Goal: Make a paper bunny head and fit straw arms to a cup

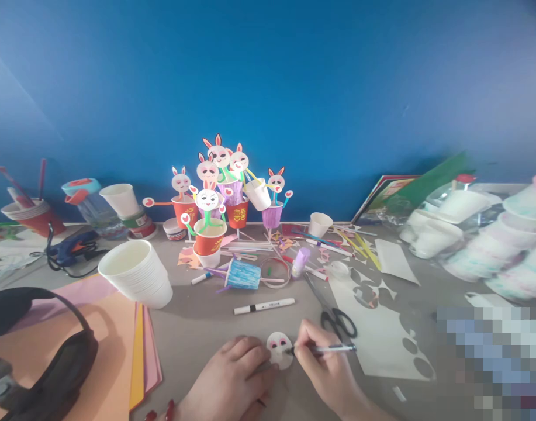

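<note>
My left hand [232, 374] rests on the grey table with fingers curled, pressing down the edge of a small white paper face cutout [280, 346]. My right hand [324, 362] is closed round a thin pen [333, 349], its tip touching the cutout's right side. Black scissors [335, 318] lie just beyond my right hand. A white marker [264, 306] lies a little farther out on the table.
Several paper-cup bunny figures [219, 193] stand at the back. A stack of white cups [138, 273] lies tilted at left beside coloured paper sheets [118, 351]. Black headphones [44, 351] sit front left. A cut-out white sheet [381, 333] and stacked bowls [504, 245] lie right.
</note>
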A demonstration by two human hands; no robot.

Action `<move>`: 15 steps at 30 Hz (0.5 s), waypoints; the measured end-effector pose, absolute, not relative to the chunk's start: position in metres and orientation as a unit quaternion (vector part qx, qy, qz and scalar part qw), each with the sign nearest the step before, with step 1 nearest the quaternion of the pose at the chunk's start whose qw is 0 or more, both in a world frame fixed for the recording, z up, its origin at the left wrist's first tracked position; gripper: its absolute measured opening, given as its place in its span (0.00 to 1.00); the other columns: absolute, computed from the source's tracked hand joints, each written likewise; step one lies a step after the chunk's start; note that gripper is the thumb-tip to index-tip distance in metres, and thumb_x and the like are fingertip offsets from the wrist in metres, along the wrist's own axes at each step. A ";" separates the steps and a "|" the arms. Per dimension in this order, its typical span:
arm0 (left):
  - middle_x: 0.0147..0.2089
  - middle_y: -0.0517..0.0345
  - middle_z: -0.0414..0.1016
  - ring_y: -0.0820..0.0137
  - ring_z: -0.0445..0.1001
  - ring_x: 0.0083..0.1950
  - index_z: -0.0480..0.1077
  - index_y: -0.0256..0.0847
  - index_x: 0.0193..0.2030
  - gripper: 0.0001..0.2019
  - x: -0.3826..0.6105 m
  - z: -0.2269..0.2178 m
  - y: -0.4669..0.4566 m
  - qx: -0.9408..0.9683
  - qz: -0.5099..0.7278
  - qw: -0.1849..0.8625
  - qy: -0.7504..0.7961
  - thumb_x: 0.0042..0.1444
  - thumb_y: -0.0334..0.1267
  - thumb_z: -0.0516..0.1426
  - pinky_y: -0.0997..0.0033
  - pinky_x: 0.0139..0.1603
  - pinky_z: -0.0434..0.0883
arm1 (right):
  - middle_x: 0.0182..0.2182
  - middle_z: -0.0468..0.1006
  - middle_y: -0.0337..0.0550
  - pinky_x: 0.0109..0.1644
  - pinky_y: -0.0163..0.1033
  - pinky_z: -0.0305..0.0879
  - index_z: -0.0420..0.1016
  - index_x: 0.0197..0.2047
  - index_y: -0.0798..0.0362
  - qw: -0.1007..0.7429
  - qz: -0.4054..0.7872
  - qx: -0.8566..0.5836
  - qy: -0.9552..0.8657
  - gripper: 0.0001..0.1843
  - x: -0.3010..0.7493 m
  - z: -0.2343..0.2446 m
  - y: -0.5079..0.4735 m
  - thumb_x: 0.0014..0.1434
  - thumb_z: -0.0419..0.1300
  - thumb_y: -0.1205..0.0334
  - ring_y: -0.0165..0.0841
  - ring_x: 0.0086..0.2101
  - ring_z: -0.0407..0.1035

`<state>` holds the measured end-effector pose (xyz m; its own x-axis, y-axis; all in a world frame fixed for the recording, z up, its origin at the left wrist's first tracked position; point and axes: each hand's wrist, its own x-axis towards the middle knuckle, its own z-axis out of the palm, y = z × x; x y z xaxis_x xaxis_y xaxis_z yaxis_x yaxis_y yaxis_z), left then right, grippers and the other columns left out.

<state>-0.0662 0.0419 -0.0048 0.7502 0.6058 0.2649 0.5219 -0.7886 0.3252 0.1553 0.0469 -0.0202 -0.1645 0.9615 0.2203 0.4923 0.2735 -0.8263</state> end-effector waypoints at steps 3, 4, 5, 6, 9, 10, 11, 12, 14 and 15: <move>0.49 0.59 0.78 0.62 0.73 0.51 0.71 0.46 0.53 0.19 -0.066 -0.005 0.042 0.928 0.179 0.115 0.305 0.54 0.30 0.61 0.63 0.52 0.73 | 0.19 0.52 0.28 0.24 0.34 0.46 0.50 0.25 0.47 0.384 0.302 -0.520 -0.701 0.13 0.156 -0.020 0.046 0.58 0.49 0.68 0.28 0.21 0.50; 0.49 0.59 0.78 0.62 0.73 0.52 0.71 0.46 0.53 0.19 -0.066 -0.006 0.041 0.929 0.178 0.114 0.305 0.54 0.30 0.61 0.63 0.53 0.73 | 0.19 0.52 0.28 0.24 0.34 0.47 0.51 0.25 0.47 0.385 0.302 -0.520 -0.701 0.13 0.156 -0.020 0.046 0.59 0.49 0.68 0.28 0.21 0.50; 0.49 0.59 0.78 0.62 0.73 0.52 0.71 0.46 0.53 0.19 -0.066 -0.006 0.041 0.929 0.176 0.113 0.305 0.55 0.31 0.61 0.63 0.53 0.73 | 0.19 0.52 0.28 0.24 0.34 0.47 0.51 0.25 0.47 0.386 0.301 -0.520 -0.700 0.13 0.156 -0.021 0.045 0.59 0.49 0.68 0.28 0.21 0.50; 0.49 0.59 0.78 0.62 0.73 0.52 0.71 0.47 0.53 0.18 -0.066 -0.006 0.041 0.930 0.172 0.114 0.305 0.55 0.31 0.61 0.64 0.52 0.72 | 0.19 0.52 0.28 0.24 0.34 0.47 0.51 0.25 0.47 0.387 0.302 -0.520 -0.699 0.13 0.156 -0.020 0.045 0.59 0.49 0.68 0.28 0.21 0.50; 0.49 0.60 0.78 0.63 0.73 0.51 0.71 0.46 0.52 0.17 -0.067 -0.006 0.040 0.933 0.157 0.115 0.304 0.55 0.31 0.61 0.64 0.53 0.72 | 0.19 0.52 0.28 0.24 0.34 0.46 0.51 0.25 0.47 0.389 0.308 -0.520 -0.695 0.13 0.155 -0.020 0.045 0.58 0.49 0.68 0.28 0.20 0.50; 0.49 0.59 0.78 0.62 0.73 0.52 0.71 0.46 0.52 0.17 -0.067 -0.005 0.040 0.933 0.154 0.115 0.305 0.55 0.31 0.61 0.64 0.53 0.72 | 0.19 0.52 0.28 0.23 0.34 0.46 0.51 0.25 0.47 0.389 0.308 -0.521 -0.695 0.13 0.155 -0.020 0.045 0.58 0.49 0.68 0.28 0.20 0.50; 0.49 0.59 0.78 0.62 0.72 0.52 0.71 0.46 0.52 0.17 -0.067 -0.005 0.040 0.933 0.153 0.115 0.305 0.55 0.31 0.61 0.64 0.53 0.72 | 0.19 0.52 0.28 0.23 0.34 0.46 0.51 0.25 0.47 0.390 0.306 -0.521 -0.695 0.13 0.155 -0.020 0.045 0.58 0.50 0.68 0.28 0.20 0.50; 0.49 0.59 0.77 0.62 0.72 0.52 0.71 0.47 0.53 0.18 -0.067 -0.005 0.040 0.932 0.156 0.114 0.306 0.56 0.32 0.61 0.64 0.53 0.72 | 0.19 0.52 0.28 0.23 0.34 0.45 0.51 0.25 0.47 0.391 0.304 -0.521 -0.695 0.13 0.155 -0.019 0.045 0.57 0.50 0.68 0.28 0.20 0.50; 0.49 0.58 0.77 0.62 0.72 0.52 0.71 0.46 0.54 0.18 -0.067 -0.004 0.040 0.932 0.161 0.111 0.305 0.56 0.32 0.61 0.63 0.53 0.73 | 0.18 0.52 0.28 0.23 0.34 0.45 0.51 0.24 0.47 0.395 0.303 -0.521 -0.693 0.13 0.155 -0.019 0.045 0.57 0.50 0.68 0.28 0.20 0.49; 0.49 0.58 0.77 0.62 0.72 0.52 0.71 0.46 0.54 0.18 -0.067 -0.004 0.040 0.932 0.164 0.109 0.305 0.56 0.32 0.60 0.63 0.53 0.73 | 0.18 0.52 0.28 0.23 0.34 0.45 0.51 0.24 0.47 0.397 0.304 -0.522 -0.691 0.13 0.155 -0.018 0.045 0.57 0.51 0.68 0.27 0.20 0.49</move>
<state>-0.0674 0.0401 -0.0043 0.7609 0.6034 0.2387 0.5319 -0.7907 0.3031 0.1547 0.0447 -0.0184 -0.1405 0.9625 0.2319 0.4803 0.2711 -0.8342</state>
